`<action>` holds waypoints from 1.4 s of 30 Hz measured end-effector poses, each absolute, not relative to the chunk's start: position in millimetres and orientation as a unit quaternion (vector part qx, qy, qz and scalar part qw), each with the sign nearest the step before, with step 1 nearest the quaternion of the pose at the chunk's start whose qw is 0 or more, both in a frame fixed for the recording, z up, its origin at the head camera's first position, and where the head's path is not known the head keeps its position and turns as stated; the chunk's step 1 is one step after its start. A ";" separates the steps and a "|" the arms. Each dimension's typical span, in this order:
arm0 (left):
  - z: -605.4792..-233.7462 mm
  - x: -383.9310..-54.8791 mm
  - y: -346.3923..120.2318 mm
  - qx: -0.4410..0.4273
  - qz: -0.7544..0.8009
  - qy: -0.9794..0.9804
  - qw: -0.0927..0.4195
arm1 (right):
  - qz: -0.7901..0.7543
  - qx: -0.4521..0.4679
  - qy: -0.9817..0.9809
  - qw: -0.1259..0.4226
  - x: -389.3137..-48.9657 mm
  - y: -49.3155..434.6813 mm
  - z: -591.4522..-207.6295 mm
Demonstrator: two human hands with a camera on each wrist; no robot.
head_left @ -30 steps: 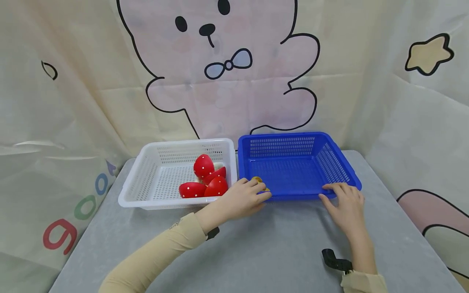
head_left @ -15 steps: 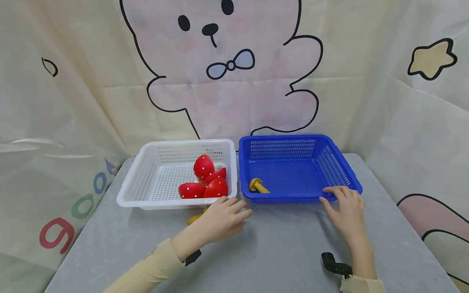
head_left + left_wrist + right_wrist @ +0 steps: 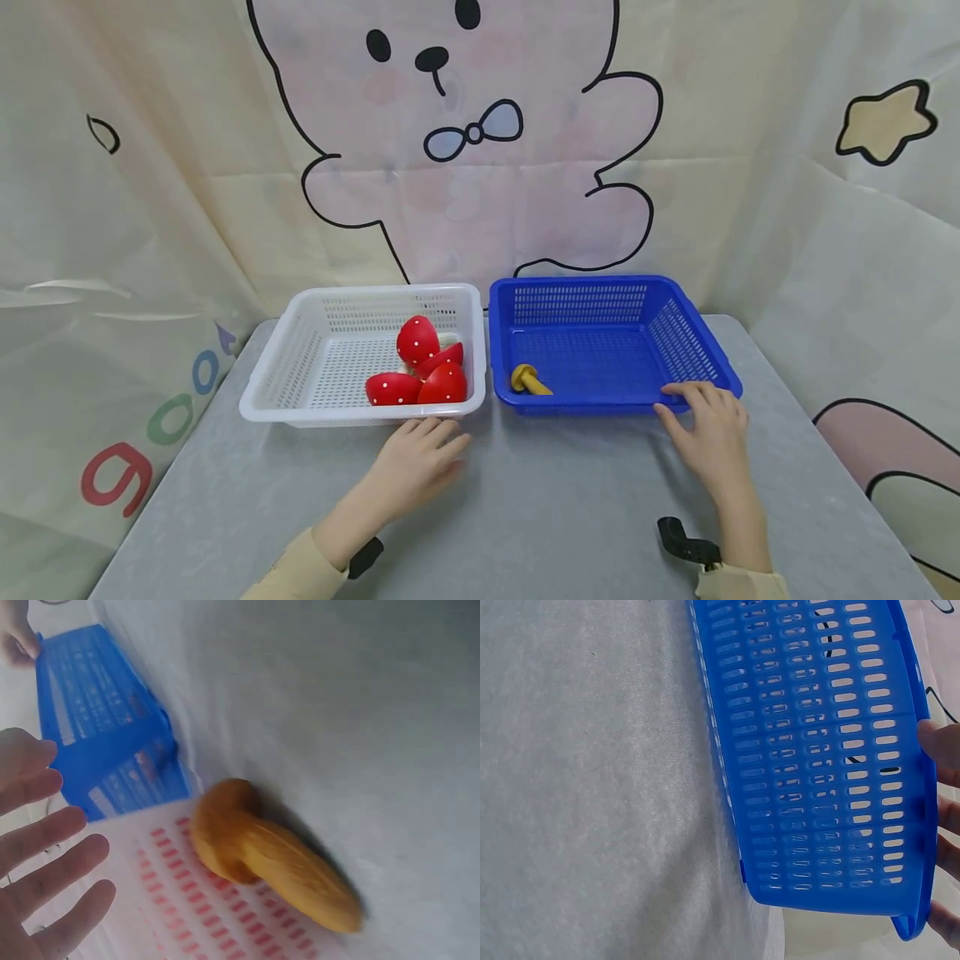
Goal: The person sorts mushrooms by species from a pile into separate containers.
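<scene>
My left hand [image 3: 416, 467] hovers before the front of the white basket [image 3: 258, 412], its fingers spread and holding nothing. A yellow toy mushroom [image 3: 281, 862] lies on the table against that basket in the left wrist view; in the head view the hand hides it. Another yellow mushroom [image 3: 531, 381] rests inside the blue basket [image 3: 600, 287], at its near left. With thumb outside and fingers over the rim, my right hand [image 3: 708, 429] grips the blue basket's near right edge. Several red mushrooms [image 3: 444, 383] with white dots are heaped at the white basket's right side.
The two baskets stand side by side at the back of the grey table [image 3: 525, 517]. Behind them hangs a curtain [image 3: 697, 125] with a printed bear.
My left hand has let go of a yellow mushroom in the blue basket and moved left and nearer to me, over the other yellow mushroom. My right hand stays at the rim.
</scene>
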State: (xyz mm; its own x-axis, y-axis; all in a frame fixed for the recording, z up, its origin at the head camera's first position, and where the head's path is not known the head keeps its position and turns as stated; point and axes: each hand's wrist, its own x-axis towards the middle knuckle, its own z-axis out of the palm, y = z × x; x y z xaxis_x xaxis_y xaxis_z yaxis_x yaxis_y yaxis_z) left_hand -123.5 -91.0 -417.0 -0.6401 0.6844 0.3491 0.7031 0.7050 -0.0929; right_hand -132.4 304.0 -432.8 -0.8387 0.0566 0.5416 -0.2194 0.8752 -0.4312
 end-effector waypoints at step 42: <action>-464.5 -140.7 -138.6 -0.304 -0.096 -0.938 0.138 | 0.252 0.045 -0.926 0.278 -133.3 304.5 -434.5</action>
